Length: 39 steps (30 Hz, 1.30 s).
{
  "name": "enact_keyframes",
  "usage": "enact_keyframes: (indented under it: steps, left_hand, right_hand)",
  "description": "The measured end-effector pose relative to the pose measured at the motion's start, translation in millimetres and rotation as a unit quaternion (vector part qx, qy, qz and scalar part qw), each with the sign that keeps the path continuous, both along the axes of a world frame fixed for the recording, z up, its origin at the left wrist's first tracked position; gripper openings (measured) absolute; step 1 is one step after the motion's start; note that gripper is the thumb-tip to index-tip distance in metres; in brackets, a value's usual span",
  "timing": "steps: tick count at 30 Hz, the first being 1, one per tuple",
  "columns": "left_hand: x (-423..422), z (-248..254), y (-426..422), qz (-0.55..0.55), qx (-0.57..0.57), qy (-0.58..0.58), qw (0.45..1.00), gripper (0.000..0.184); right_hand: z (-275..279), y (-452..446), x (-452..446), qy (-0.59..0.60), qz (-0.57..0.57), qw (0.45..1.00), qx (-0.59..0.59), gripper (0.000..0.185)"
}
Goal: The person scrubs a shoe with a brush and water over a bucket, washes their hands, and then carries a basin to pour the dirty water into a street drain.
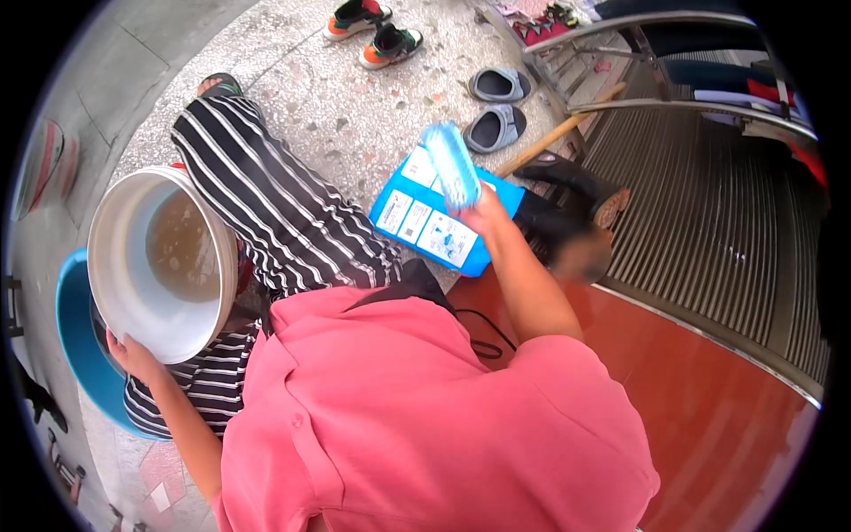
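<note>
My left hand grips the lower rim of a white bucket, which tilts against my striped trouser leg. Murky brownish water with pale bits lies inside it. In my right hand is a light-blue oblong scrubbing brush, its far end raised. Beneath that hand lies a bright blue packet with white printed panels. A blue basin stands on the ground behind and below the bucket, partly hidden by it.
Grey slippers and orange-green sneakers stand on the speckled floor ahead. To the right are dark boots, a wooden pole, a metal rack and a ribbed shutter. A black cord lies on red flooring.
</note>
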<state>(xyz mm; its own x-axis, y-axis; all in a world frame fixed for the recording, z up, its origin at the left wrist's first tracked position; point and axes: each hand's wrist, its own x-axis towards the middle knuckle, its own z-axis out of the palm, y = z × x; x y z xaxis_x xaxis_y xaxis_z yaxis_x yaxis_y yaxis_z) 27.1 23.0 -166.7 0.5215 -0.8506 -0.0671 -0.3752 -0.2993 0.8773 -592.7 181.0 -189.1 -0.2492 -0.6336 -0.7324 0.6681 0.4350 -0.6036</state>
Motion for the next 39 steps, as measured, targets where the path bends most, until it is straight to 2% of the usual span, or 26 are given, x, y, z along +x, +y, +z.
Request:
enact_keyframes:
  steps: [1,2,3,4,6,7,11,13,14,16,18,20,21,22,23,24,25,27,29,31,32,33,35,36,38,39]
  left_hand:
    - [2.1,-0.3,-1.3,-0.005,-0.002,0.001,1.000,0.041]
    - [3.8,-1.3,-2.8,-0.007,-0.007,0.002,1.000,0.041]
    - [5.2,-2.7,-3.0,-0.009,-0.010,0.004,1.000,0.041]
    - [7.3,-4.3,-3.1,-0.010,-0.013,0.006,1.000,0.041]
    - [12.2,-7.4,-3.0,-0.013,-0.017,0.003,1.000,0.042]
    - [14.9,-9.6,-3.1,-0.016,-0.018,-0.001,1.000,0.042]
    - [0.9,3.0,-3.9,-0.011,0.008,0.011,1.000,0.043]
    - [12.0,-10.3,-4.1,-0.022,-0.013,0.014,1.000,0.043]
    - [22.3,-19.7,-3.0,-0.018,-0.029,0.014,0.999,0.043]
    - [34.1,-32.7,-3.8,-0.032,-0.061,0.000,0.998,0.042]
    - [34.9,-39.4,-4.8,-0.025,-0.080,0.016,0.996,0.041]
    - [32.5,-45.6,-5.9,-0.008,-0.083,0.066,0.994,0.042]
    - [31.0,-48.2,-7.4,0.003,-0.087,0.092,0.992,0.042]
    - [29.1,-44.4,-7.7,0.002,-0.057,0.099,0.994,0.043]
    - [31.2,-55.9,-7.5,0.013,-0.077,0.135,0.988,0.040]
    - [31.9,-65.3,-6.8,0.032,-0.061,0.051,0.996,0.039]
    - [35.8,-77.9,-5.4,0.030,-0.051,-0.046,0.997,0.039]
    - [14.2,-71.3,-2.3,0.092,-0.088,0.178,0.976,0.038]
    - [7.5,-62.9,7.4,0.118,-0.042,0.230,0.965,0.037]
    - [1.1,-59.3,10.0,0.164,0.004,0.360,0.919,0.040]
    - [-16.8,-24.1,16.5,0.130,-0.020,0.379,0.916,0.040]
    - [-10.6,-41.3,18.1,0.114,0.030,0.353,0.928,0.039]
    - [-27.2,4.1,36.0,0.107,0.067,0.342,0.931,0.040]
    - [-32.5,18.4,46.3,0.120,0.105,0.346,0.925,0.040]
    - [-29.6,-12.9,65.9,0.086,0.043,0.324,0.941,0.041]
    - [-31.6,-16.4,71.3,0.068,0.015,0.302,0.951,0.043]
  right_hand:
    - [-19.2,30.3,-2.2,0.000,0.030,0.998,0.046,0.017]
    - [-31.9,58.5,0.5,0.041,0.164,0.981,0.097,0.018]
    - [-60.5,88.9,-3.2,0.105,0.260,0.935,0.218,0.024]
    - [-46.2,100.0,16.3,0.129,0.308,0.894,0.300,0.039]
    - [-86.9,149.7,14.2,0.144,0.501,0.795,0.311,0.051]
    - [-64.2,142.2,29.8,0.148,0.521,0.757,0.366,0.046]
    - [-82.3,176.5,45.9,0.154,0.495,0.755,0.402,0.037]
    - [-89.8,193.5,50.3,0.097,0.398,0.847,0.338,0.030]
    - [-127.1,214.7,39.5,0.117,0.539,0.780,0.295,0.030]
    - [-199.7,256.3,18.7,0.189,0.764,0.598,0.152,0.028]
    - [-168.5,203.6,17.0,0.255,0.791,0.539,0.139,0.034]
    - [-138.5,156.6,20.8,0.282,0.635,0.673,0.254,0.035]
    - [-117.7,121.8,28.5,0.284,0.494,0.776,0.268,0.035]
    - [-108.7,90.2,32.8,0.268,0.389,0.844,0.255,0.034]
    - [-90.8,50.8,34.5,0.248,0.313,0.887,0.232,0.030]
    - [-75.2,10.4,33.9,0.218,0.242,0.922,0.207,0.028]
    - [-72.4,-30.5,31.6,0.253,0.218,0.929,0.162,0.027]
    - [-51.9,-113.7,19.6,0.290,0.179,0.940,0.027,0.025]
    - [32.1,-199.9,53.5,0.316,0.135,0.933,-0.107,0.022]
    - [102.3,-275.8,85.0,0.327,0.187,0.906,-0.194,0.026]
    - [127.5,-307.9,107.4,0.326,0.213,0.888,-0.245,0.027]
    - [152.1,-330.2,139.1,0.341,0.260,0.867,-0.254,0.029]
    - [189.6,-351.4,207.7,0.378,0.350,0.818,-0.256,0.034]
    - [184.4,-360.3,232.3,0.375,0.413,0.787,-0.263,0.035]
    - [131.2,-381.2,269.8,0.385,0.533,0.717,-0.233,0.041]
    - [101.9,-379.1,280.9,0.409,0.571,0.677,-0.220,0.056]
